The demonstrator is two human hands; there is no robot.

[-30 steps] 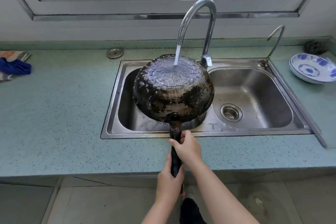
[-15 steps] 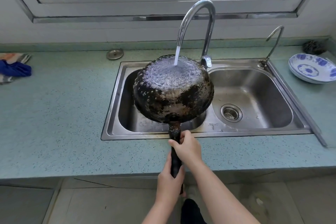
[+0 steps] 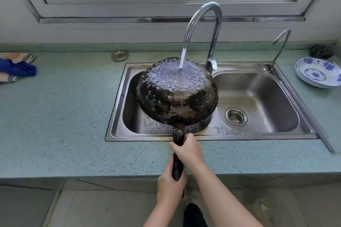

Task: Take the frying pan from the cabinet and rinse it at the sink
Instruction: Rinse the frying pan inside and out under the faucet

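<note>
Two hands: the left hand (image 3: 170,188) is wrapped round the near end of the black handle (image 3: 178,162); the right hand (image 3: 187,150) clasps it farther up, close to the pan body.
Frying pan: the frying pan (image 3: 177,97) is held bottom-up and tilted over the left basin of the double sink (image 3: 118,101), with its blackened, crusted underside facing the camera.
Water: the gooseneck faucet (image 3: 203,20) is running. Its stream (image 3: 182,59) strikes the flat base slightly right of centre and spreads out in a thin sheet.
Change: almost none over the last second. Both grips, the tilt and the spot the stream hits match the earlier views.
Meaning: the pan is out of the cabinet and the rinse is under way on the outside. The inside is hidden, so I cannot tell whether it has been rinsed.
Next: probably sweep the stream across the dark flanks, then turn the pan over.
Risk: a wet handle and a heavy, far-reaching load, so both hands look needed.
Around: blue-and-white bowls (image 3: 317,73) sit at the far right of the countertop (image 3: 55,116), and a blue cloth (image 3: 16,68) lies at the far left.
</note>
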